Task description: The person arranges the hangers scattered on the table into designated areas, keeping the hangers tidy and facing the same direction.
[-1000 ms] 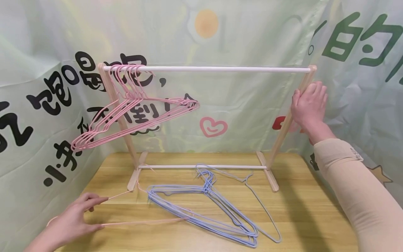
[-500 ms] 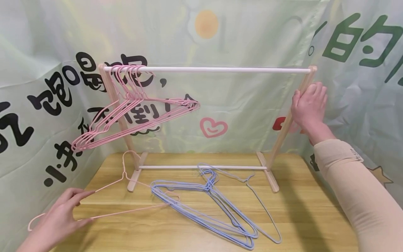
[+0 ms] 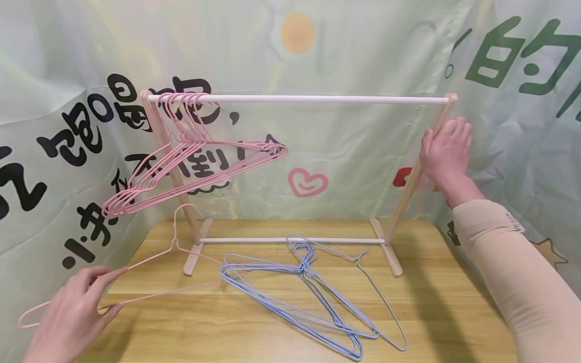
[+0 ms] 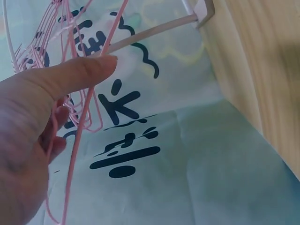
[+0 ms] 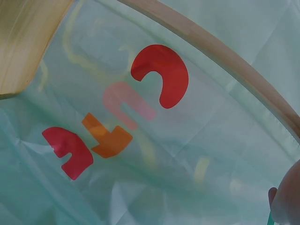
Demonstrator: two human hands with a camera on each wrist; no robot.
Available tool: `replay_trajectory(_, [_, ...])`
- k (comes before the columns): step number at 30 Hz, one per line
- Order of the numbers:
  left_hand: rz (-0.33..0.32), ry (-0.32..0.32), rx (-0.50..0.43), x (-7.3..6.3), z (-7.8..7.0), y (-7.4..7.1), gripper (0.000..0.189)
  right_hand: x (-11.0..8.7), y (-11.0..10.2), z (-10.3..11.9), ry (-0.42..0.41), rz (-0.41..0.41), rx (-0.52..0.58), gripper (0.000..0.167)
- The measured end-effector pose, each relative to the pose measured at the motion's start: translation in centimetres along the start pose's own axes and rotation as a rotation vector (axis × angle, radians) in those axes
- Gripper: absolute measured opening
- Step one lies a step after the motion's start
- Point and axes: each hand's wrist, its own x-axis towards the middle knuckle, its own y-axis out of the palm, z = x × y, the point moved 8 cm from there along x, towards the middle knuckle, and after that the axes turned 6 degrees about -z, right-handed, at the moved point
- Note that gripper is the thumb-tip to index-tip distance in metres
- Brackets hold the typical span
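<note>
My left hand [image 3: 72, 310] pinches a pink hanger [image 3: 175, 237] by its near side, low at the left above the table. In the left wrist view, the thumb [image 4: 89, 74] lies along the pink wire. Several more pink hangers [image 3: 192, 146] hang bunched at the left end of the white top rail [image 3: 327, 100]. With its arm stretched out, my right hand [image 3: 447, 151] holds the right wooden post [image 3: 410, 184] of the clothes rack, below the rail. Only a bit of that hand shows in the right wrist view.
A pile of blue hangers [image 3: 303, 267] lies on the wooden table [image 3: 436, 302] before the rack, with one blue hanger [image 3: 386, 302] spread to its right. The rack's white lower bar [image 3: 254, 240] runs behind them. A printed cloth [image 3: 354, 45] surrounds the table.
My left hand has drawn the pink hanger leftward, clear of the blue pile, and its hook has risen. The blue hangers have shifted slightly and fanned out. My right hand has stayed put.
</note>
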Motion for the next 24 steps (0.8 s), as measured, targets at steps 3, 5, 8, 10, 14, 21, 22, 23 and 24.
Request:
replay_trajectory(3, [-0.035,0.044,0.036,0.2,-0.4,-0.7,0.081,0.1,0.1,0.1,0.001,0.011,0.001,0.043])
replay_trajectory(5, [-0.050,0.058,0.062,0.3,-0.5,-1.2,0.078,0.1,0.0,0.2,0.001,0.009,0.005,0.043])
replay_trajectory(8, [-0.085,0.067,0.082,0.6,-0.4,-1.8,0.076,0.1,-0.1,0.2,0.002,0.004,0.006,0.043])
replay_trajectory(10, [-0.108,0.073,0.088,0.8,-0.4,-2.1,0.075,0.1,-0.2,0.2,0.007,0.006,0.003,0.043])
replay_trajectory(14, [-0.161,0.072,0.090,1.0,-0.8,-2.6,0.072,0.2,-0.2,0.2,0.008,0.015,0.002,0.044])
replay_trajectory(21, [-0.347,0.037,0.038,2.6,-2.1,-3.4,0.067,0.1,0.0,-0.1,0.006,0.021,0.003,0.043])
replay_trajectory(22, [-0.373,0.032,0.024,3.0,-2.3,-3.5,0.066,0.1,0.0,-0.2,0.009,0.025,0.001,0.043])
replay_trajectory(23, [-0.402,0.030,0.006,3.4,-2.5,-3.5,0.065,0.1,0.1,-0.2,0.012,0.027,0.000,0.043])
replay_trajectory(24, [-0.414,0.025,-0.008,3.8,-2.7,-3.5,0.064,0.0,0.1,-0.3,0.014,0.028,0.000,0.043])
